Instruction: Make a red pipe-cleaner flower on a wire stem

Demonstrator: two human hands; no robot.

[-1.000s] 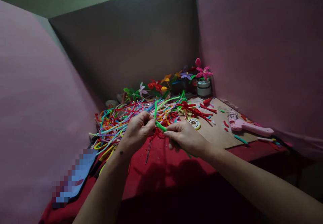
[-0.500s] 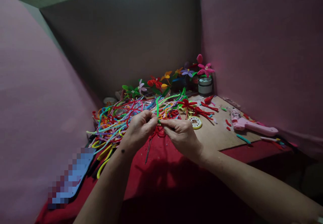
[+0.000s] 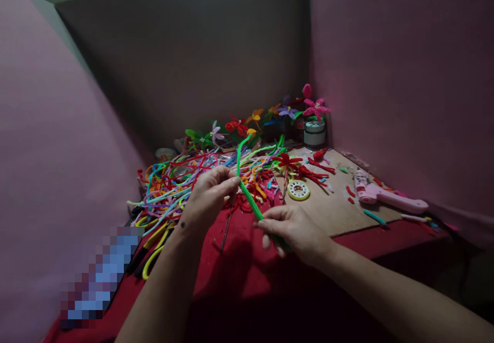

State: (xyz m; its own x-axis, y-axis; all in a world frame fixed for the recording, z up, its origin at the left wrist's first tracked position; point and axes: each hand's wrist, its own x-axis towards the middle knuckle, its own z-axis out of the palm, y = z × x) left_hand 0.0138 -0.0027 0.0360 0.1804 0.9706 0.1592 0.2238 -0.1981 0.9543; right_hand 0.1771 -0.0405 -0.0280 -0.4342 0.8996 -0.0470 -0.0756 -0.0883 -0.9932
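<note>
A green pipe cleaner (image 3: 249,199) runs slanting between both hands above a red cloth (image 3: 247,260). My left hand (image 3: 210,193) pinches its upper part, where a loose green end curves up. My right hand (image 3: 293,229) is closed round its lower end, nearer to me. Just behind the hands lies a tangled heap of pipe cleaners (image 3: 185,183) in several colours.
Finished pipe-cleaner flowers (image 3: 247,124) stand along the back wall beside a small white jar (image 3: 313,133). On a brown board (image 3: 332,204) lie a pink glue gun (image 3: 386,196), a yellow-white tape ring (image 3: 298,190) and red scraps. Walls close in on three sides.
My right hand has slid down and toward me along the green pipe cleaner, so a longer stretch shows between the hands. The left hand has stayed near the heap.
</note>
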